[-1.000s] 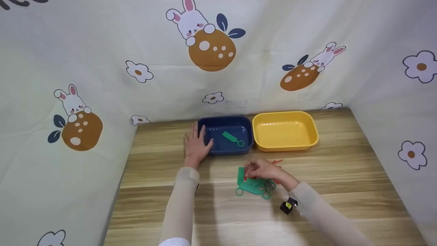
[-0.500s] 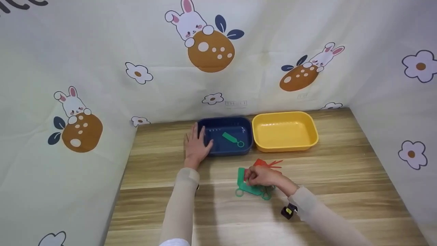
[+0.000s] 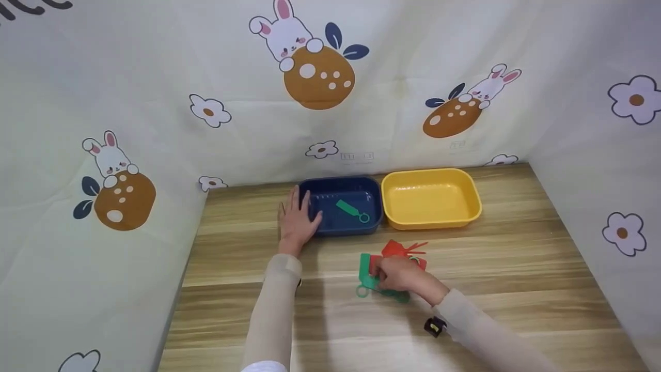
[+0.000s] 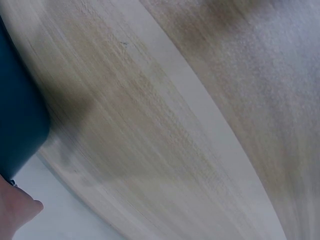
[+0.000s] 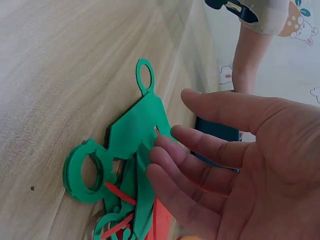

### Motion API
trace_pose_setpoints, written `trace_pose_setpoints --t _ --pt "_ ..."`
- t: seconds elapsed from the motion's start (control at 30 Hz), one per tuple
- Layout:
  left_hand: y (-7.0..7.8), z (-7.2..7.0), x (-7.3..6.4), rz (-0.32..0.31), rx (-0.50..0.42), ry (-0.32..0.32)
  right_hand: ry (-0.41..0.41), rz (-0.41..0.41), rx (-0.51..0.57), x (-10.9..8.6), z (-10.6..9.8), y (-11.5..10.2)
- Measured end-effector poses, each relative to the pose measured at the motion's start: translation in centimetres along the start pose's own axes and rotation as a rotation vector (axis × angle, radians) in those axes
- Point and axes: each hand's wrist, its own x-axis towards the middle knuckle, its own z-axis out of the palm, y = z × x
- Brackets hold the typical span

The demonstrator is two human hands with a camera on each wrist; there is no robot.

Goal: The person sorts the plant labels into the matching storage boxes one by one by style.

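In the head view my left hand (image 3: 297,222), fingers spread, rests on the left rim of the dark blue tray (image 3: 343,231). A green flat plastic tag (image 3: 347,207) with a ring end lies inside that tray. My right hand (image 3: 402,274) is over a small pile of tags on the table. Seen from the right wrist, its fingers are loosely bent, with the fingertips right at the green tags (image 5: 132,127) and nothing pinched between thumb and fingers. Red tags (image 3: 394,248) with thin strap tails lie among the green ones, partly hidden by the hand.
A yellow tray (image 3: 431,226) stands against the right side of the blue one. Behind both hangs a printed curtain (image 3: 392,119), which also rises at each side of the wooden table (image 3: 516,268). A small black device (image 3: 435,326) is at the right wrist.
My right hand held a red tag a second ago; it has shifted slightly toward me and to the right. More red tags now show behind it. The left hand has stayed put.
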Motion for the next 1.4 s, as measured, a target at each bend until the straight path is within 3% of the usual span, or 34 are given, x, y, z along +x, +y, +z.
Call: trace_pose_setpoints --t 0.3,0.6,0.8,1.07,1.4 --pt "0.0 0.1 0.1 -0.004 0.002 -0.007 0.064 -0.049 -0.132 -0.5 1.4 -0.8" --pt "-0.2 0.3 0.0 0.002 0.026 -0.001 0.166 -0.053 -0.391 -0.3 3.3 -0.9" --pt "-0.4 0.6 0.2 -0.003 0.022 -0.004 0.239 -0.064 -0.483 0.0 4.2 -0.8" --pt "-0.2 0.3 0.3 -0.008 0.040 -0.021 0.288 -0.066 -0.478 0.4 4.3 -0.7" --pt "-0.2 0.2 0.3 -0.007 0.019 -0.015 0.236 -0.043 -0.408 0.6 4.2 -0.8"
